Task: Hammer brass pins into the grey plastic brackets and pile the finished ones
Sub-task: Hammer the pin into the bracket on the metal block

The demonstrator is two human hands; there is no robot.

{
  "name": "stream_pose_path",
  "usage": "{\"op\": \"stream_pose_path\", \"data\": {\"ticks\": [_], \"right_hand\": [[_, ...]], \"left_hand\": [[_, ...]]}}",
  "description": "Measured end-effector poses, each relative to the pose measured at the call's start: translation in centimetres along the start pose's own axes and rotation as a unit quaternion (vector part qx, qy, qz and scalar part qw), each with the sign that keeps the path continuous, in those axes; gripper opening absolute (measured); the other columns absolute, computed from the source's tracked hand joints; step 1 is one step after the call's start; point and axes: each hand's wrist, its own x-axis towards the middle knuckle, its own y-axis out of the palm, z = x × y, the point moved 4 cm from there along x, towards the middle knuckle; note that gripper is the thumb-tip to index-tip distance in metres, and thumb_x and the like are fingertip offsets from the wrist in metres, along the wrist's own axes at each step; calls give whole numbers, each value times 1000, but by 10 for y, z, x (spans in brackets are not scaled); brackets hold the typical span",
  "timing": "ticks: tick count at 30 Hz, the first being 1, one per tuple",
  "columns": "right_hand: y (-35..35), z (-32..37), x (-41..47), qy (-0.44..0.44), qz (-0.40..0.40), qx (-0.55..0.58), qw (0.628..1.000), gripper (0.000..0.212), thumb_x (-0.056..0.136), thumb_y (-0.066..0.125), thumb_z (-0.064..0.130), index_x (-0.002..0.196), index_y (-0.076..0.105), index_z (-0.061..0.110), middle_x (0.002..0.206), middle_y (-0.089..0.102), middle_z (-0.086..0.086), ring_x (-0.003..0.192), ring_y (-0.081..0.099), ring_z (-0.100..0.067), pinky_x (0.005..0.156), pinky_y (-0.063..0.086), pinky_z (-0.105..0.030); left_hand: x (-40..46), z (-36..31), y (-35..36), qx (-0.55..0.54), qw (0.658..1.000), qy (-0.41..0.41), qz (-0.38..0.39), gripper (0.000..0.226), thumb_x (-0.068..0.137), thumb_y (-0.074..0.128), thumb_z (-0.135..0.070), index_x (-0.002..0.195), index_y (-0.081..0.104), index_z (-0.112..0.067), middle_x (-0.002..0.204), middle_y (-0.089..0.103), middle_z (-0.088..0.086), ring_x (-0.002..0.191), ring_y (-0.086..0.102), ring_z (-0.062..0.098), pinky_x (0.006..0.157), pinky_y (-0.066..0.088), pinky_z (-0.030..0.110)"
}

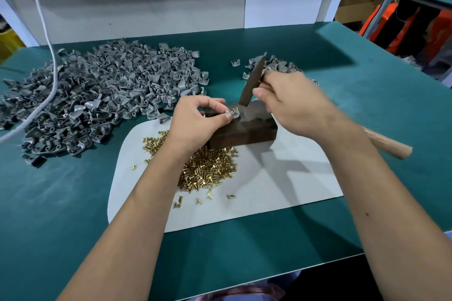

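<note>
My left hand [200,117] pinches a small grey plastic bracket [232,114] flat on a dark metal block [247,129]; a brass pin [233,110] stands upright in it. My right hand [293,102] grips a hammer near its dark head [252,83], whose lower end hovers just right of the pin; the wooden handle [389,145] sticks out behind my forearm. A heap of loose brass pins [208,168] lies on white paper [281,186] in front of the block. A large heap of grey brackets [97,95] covers the left; a smaller pile [276,66] sits behind my right hand.
The green bench top [61,203] ends in an edge close to me. A white cable [49,39] hangs across the big bracket heap. A white panel [286,2] leans on the back wall. Orange items [401,29] hang beyond the right edge.
</note>
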Motion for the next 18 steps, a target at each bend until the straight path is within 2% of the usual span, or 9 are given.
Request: {"op": "stream_pose_path", "data": {"ticks": [3,5,7,9,10,12,15,16,18], "right_hand": [[-13,11,0,-19,-70,15,997,21,105,44,37,97,55,21,83,66,4,88,62,-34,77,51,-44],[-14,17,-5,-28,-131,11,991,25,105,44,38,108,58,17,93,71,-2,91,62,-39,74,51,-43],[-1,21,-9,-22,-92,-43,995,24,105,43,39,111,56,20,103,72,-8,95,62,-42,70,42,-40],[11,19,-9,5,-11,-93,996,21,106,42,40,104,53,22,106,69,-12,99,62,-42,71,37,-40],[9,18,-8,16,2,-110,994,19,106,43,40,100,51,24,107,69,-13,100,62,-41,71,36,-39],[-4,18,-3,18,-19,-115,993,18,105,44,41,97,51,26,106,69,-13,99,62,-41,71,35,-39],[-14,24,-5,12,-138,-78,987,24,105,44,39,110,55,18,100,70,-15,91,63,-45,68,38,-41],[-9,29,-7,8,-136,-92,986,26,106,44,39,113,55,16,99,70,-16,90,63,-46,67,35,-41],[11,32,-11,10,-53,-120,991,26,107,42,37,115,54,15,101,69,-17,93,63,-44,67,32,-39]], "left_hand": [[1,0,0,-8,1000,-5,-4,11,77,85,-2,78,78,-12,103,76,3,100,72,4,89,56,23],[0,0,1,-10,1000,-11,-5,11,78,85,-1,80,78,-10,103,76,4,101,72,7,93,56,25],[-1,-1,1,-15,1000,-18,-6,11,78,84,0,82,78,-8,103,75,6,102,72,10,95,57,30],[-1,-2,1,-15,1000,-23,-6,11,78,84,0,81,78,-8,104,75,7,103,72,12,97,58,35],[-1,-2,1,-13,1000,-24,-7,12,78,84,0,81,78,-9,104,75,7,104,72,12,97,57,36],[-2,-3,0,-8,1000,-25,-9,12,78,84,-1,80,78,-11,107,74,6,104,72,11,99,56,35],[-2,-3,-1,-2,1000,-23,-5,10,78,86,-5,82,79,-11,108,74,5,103,71,9,99,56,32],[-2,-3,-1,-3,1000,-25,-4,10,78,86,-5,82,79,-11,109,74,5,103,71,9,99,56,33],[-3,-1,-2,-12,999,-33,-9,10,78,86,-4,82,79,-10,110,74,7,105,71,12,99,57,36]]}}
